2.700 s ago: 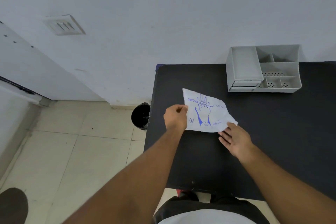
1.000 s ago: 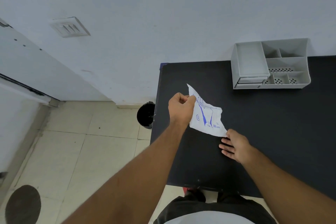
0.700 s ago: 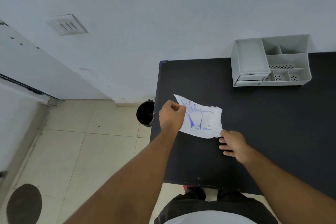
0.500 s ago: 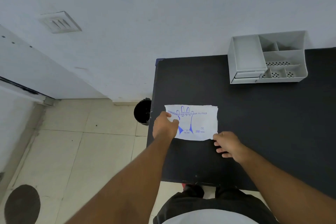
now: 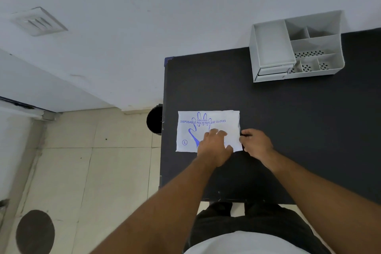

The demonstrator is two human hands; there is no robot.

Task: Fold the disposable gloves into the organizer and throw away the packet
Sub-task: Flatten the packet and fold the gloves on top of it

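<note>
one glove packet [image 5: 208, 123] flat, long axis left-right, printed fingers toward wall

- Soft, even indoor light fills the scene; no lamp or window shows, and nothing is harshly lit.
- The pale wall [image 5: 185, 6] looks flat and slightly bluish, with gentle shading toward the corners.
- The black table [image 5: 288, 119] is matte, with no glare.
- Shadows are faint; a weak one sits beside the grey organizer [image 5: 296, 47].
- Wide-angle distortion bends straight lines near the edges and stretches the forearms.
- Print on the white packet [image 5: 206, 121] reads sharply; the left hand [image 5: 214, 144] looks slightly soft.
</note>
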